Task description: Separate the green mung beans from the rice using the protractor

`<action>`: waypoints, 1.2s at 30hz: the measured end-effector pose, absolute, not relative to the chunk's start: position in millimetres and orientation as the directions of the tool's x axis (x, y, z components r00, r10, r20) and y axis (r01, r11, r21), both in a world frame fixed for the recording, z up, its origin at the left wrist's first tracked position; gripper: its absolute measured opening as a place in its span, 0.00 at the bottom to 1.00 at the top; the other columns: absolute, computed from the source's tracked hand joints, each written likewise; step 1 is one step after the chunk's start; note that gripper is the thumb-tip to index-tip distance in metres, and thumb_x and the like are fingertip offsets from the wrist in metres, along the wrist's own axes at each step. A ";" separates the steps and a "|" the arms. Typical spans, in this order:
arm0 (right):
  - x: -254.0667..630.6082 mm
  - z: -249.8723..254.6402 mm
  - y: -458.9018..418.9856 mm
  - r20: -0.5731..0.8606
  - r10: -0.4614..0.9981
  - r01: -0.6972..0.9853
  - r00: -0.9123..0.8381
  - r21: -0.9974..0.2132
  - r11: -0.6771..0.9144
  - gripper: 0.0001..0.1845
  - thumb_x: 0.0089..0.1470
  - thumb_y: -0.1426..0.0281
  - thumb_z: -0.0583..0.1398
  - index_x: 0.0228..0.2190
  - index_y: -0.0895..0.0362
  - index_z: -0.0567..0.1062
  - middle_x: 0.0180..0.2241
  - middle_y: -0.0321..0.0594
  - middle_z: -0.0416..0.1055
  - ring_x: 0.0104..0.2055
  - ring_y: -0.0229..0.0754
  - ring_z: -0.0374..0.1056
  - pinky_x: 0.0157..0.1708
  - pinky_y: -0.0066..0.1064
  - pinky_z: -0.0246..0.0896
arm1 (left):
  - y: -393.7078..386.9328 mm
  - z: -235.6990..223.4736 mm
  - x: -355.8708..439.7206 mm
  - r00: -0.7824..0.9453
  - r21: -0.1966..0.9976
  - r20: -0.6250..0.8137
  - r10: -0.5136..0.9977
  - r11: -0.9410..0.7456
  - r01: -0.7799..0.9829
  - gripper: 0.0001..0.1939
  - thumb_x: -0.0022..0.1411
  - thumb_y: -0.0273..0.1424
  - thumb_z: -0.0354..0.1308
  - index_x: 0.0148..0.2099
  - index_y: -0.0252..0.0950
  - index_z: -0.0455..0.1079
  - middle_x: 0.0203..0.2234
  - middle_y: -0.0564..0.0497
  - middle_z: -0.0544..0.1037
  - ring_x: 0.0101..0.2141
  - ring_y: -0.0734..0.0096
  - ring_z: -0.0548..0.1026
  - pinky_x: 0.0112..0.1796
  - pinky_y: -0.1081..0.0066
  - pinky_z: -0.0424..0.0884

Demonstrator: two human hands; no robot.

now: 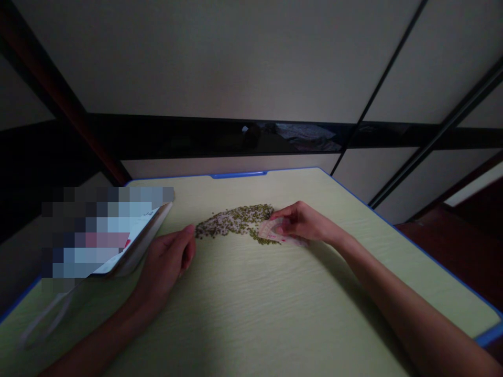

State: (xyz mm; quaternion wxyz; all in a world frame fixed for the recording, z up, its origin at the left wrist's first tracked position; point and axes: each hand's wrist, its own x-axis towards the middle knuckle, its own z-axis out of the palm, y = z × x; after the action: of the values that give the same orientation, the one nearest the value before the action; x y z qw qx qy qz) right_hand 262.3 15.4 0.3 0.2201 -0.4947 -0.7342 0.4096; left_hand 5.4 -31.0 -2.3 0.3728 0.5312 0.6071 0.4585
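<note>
We are looking down at a pale wood-grain bench [236, 319] with a blue rim. Small green beans [257, 214], mixed with paler pieces, are lying loose across its middle in an elongated heap, with a few strays scattering along the edges. Our right hand [301, 222] is pinching a thin, see-through packet [269, 229] with pinkish-red print between thumb and fingers, at the heap's right end. The packet is lying low over some of the beans. Our left hand [168, 254] is resting near the heap's left end, its fingers curling in and pressing together, with the thumb against them.

On the left, a tilted, pale-sided object [135, 252] with a brownish edge is standing on the bench, and a whitish strap [43, 322] is trailing near its lower end. Behind, light cabinet doors [236, 57] are rising, and a glossy black band [176, 136] is reflecting some cloth.

Hard to make out: our right fingers are covering part of the packet, so we cannot tell what it is holding. We cannot tell whether the left fingers are gripping a bean. Pixelation is masking the tilted object's face; both forearms are running out of frame.
</note>
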 end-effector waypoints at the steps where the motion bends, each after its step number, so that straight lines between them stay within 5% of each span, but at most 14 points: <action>1: 262.7 0.0 15.7 -0.085 0.908 0.546 -0.410 -0.820 0.170 0.19 0.42 0.74 0.58 0.38 0.67 0.74 0.14 0.31 0.59 0.15 0.28 0.48 0.14 0.22 0.44 | -30.9 -2.5 5.2 -0.157 0.954 0.032 0.987 0.017 0.300 0.23 0.51 0.43 0.49 0.12 0.36 0.54 0.06 0.60 0.56 0.11 0.81 0.54 0.14 0.78 0.49; 36: 263.9 -1.4 16.7 -0.073 0.954 0.585 -0.290 -0.802 0.117 0.22 0.40 0.72 0.58 0.40 0.67 0.74 0.13 0.32 0.61 0.13 0.29 0.50 0.13 0.23 0.44 | -31.4 0.2 5.7 -0.146 0.948 0.007 0.989 0.040 0.316 0.22 0.52 0.43 0.48 0.12 0.36 0.55 0.06 0.59 0.56 0.11 0.81 0.55 0.15 0.78 0.50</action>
State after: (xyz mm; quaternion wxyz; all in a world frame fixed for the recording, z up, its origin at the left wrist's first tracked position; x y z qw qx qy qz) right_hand 263.9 16.7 -1.4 0.2419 -0.5443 -0.7070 0.3812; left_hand 5.7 -31.4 0.2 0.3793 0.5322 0.6134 0.4434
